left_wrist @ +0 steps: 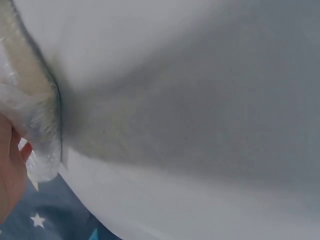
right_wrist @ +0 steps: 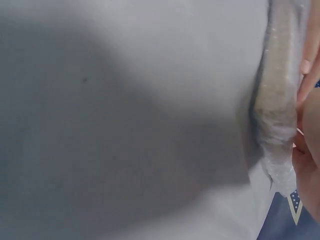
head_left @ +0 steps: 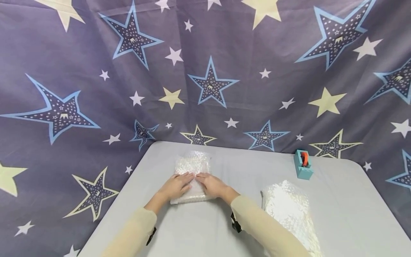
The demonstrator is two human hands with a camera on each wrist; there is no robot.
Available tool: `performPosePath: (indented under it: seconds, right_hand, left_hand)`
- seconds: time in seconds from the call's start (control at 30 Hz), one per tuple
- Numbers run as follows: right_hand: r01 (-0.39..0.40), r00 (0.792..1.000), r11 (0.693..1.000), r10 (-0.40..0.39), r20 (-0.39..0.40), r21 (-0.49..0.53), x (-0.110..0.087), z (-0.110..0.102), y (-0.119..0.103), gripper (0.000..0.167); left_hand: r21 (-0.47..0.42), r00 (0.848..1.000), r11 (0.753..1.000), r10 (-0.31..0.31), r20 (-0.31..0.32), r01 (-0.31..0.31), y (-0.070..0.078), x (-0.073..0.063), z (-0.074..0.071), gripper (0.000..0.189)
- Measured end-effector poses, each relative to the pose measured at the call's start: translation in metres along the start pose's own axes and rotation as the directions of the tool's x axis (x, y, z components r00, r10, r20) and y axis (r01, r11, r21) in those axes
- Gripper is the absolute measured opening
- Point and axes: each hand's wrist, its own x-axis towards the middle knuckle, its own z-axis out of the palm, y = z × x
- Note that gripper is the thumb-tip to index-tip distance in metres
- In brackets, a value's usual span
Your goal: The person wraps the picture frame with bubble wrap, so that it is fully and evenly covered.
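A flat, pale item wrapped in bubble wrap (head_left: pixel 193 162) lies on the table, its wrap extending past the far side. My left hand (head_left: pixel 177 185) rests on its left part with fingers reaching inward. From the other side, my right hand (head_left: pixel 213 185) presses on the right part, and the fingertips of both hands nearly meet in the middle. In the left wrist view the bundle's thick side (left_wrist: pixel 35 95) shows next to my left hand (left_wrist: pixel 10 172). The right wrist view shows its beige edge (right_wrist: pixel 279 75) through clear film, with my right hand (right_wrist: pixel 306 155) against it.
A teal tape dispenser (head_left: pixel 303 167) with an orange roll core stands at the back right of the light grey table (head_left: pixel 237 160). More bubble wrap (head_left: pixel 287 207) lies to the right, partly behind my right sleeve, with a thin dark object (head_left: pixel 262 200) at its left edge.
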Motion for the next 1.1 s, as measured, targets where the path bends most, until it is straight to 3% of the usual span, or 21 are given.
performPosePath:
  seconds: [0.1,0.23,0.43,0.57,0.73,0.83,0.9,1.0,1.1]
  right_hand:
    - [0.019,0.999,1.000,-0.018,-0.026,0.002,0.002,-0.006,0.006,0.037]
    - [-0.011,0.999,0.996,0.009,-0.031,-0.092,0.005,-0.016,0.012,0.038]
    - [-0.086,0.990,0.963,0.112,0.091,-0.255,0.007,-0.016,0.016,0.043]
    - [-0.090,0.985,0.960,0.125,0.117,-0.266,0.009,-0.013,0.017,0.044]
    - [-0.140,0.988,0.988,0.144,0.062,-0.063,0.002,-0.013,0.022,0.046]
    - [-0.133,0.990,0.989,0.136,-0.047,0.068,-0.004,-0.012,0.025,0.046]
    - [-0.131,0.980,0.983,0.148,-0.131,0.130,-0.007,-0.011,0.025,0.044]
    - [-0.167,0.945,0.954,0.227,-0.235,0.248,-0.009,-0.009,0.023,0.041]
    - [-0.270,0.880,0.867,0.399,-0.258,0.418,-0.010,-0.009,0.020,0.037]
  left_hand:
    - [0.025,1.000,1.000,0.014,-0.028,-0.013,0.001,0.001,0.004,0.048]
    - [0.058,0.997,0.998,0.039,-0.059,-0.036,0.002,-0.001,0.003,0.046]
    - [0.001,0.999,1.000,0.008,-0.037,-0.008,0.002,0.002,0.000,0.047]
    - [-0.052,0.999,0.999,-0.011,-0.046,0.009,0.002,0.004,-0.004,0.047]
    - [-0.174,0.996,0.984,-0.062,-0.067,0.049,0.004,0.005,-0.010,0.049]
    - [-0.242,0.988,0.965,-0.127,-0.083,0.104,0.001,0.001,-0.011,0.050]
    - [-0.282,0.979,0.948,-0.181,-0.093,0.148,-0.001,-0.003,-0.012,0.050]
    - [-0.343,0.952,0.908,-0.291,-0.098,0.242,-0.006,-0.007,-0.013,0.051]
    - [-0.414,0.910,0.847,-0.403,-0.095,0.332,-0.011,-0.010,-0.014,0.053]
